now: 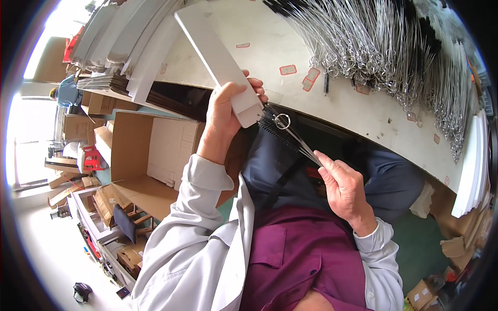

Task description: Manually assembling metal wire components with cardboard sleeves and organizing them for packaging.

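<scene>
Brushes (290,136) pinched by right hand (342,184) slide into white sleeve (218,62), gripped by raised left hand (228,111).

Lighting: bright daylight from the far left, blown out to white at the doorway (26,135); the table (270,46) is evenly lit, with deep shadow beneath its edge. Image: strong fisheye bending, dark vignette at the rim, centre sharp.

Brush (282,129) tip inside white sleeve (220,65)

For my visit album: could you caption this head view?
Left hand holds a long white sleeve while right hand feeds in black wire-handled brushes.
</scene>
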`<state>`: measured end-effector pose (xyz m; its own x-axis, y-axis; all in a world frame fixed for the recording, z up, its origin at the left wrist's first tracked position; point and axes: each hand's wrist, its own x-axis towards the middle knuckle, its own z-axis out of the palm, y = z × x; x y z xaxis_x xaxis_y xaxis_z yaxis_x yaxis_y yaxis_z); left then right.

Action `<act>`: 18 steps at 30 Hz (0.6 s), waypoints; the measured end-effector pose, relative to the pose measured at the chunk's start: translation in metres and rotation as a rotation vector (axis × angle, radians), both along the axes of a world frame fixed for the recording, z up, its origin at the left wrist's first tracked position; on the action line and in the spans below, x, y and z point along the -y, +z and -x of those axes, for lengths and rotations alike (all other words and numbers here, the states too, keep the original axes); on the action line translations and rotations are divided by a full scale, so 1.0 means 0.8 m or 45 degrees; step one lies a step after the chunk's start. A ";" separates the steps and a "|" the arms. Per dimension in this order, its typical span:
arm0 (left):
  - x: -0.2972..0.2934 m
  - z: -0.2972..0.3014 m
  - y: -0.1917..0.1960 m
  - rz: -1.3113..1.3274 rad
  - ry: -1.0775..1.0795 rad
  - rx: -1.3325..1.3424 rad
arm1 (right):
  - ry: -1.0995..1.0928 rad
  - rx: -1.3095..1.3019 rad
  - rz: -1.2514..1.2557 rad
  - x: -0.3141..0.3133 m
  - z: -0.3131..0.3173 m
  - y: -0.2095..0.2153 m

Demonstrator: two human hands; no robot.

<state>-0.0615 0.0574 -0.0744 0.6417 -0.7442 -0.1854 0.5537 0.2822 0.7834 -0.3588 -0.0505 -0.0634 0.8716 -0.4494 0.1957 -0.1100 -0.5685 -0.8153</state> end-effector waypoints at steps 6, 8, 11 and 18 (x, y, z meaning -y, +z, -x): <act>0.009 0.014 0.010 0.055 0.073 -0.015 | 0.049 -0.040 0.007 -0.003 -0.004 0.000; 0.009 0.023 0.013 0.081 0.041 -0.054 | 0.055 -0.036 -0.001 0.000 -0.006 -0.002; 0.007 0.029 0.013 0.101 0.000 -0.076 | 0.049 0.005 -0.003 0.005 -0.009 -0.011; 0.007 0.036 0.010 0.071 0.051 -0.066 | -0.009 -0.056 0.278 0.005 -0.009 -0.004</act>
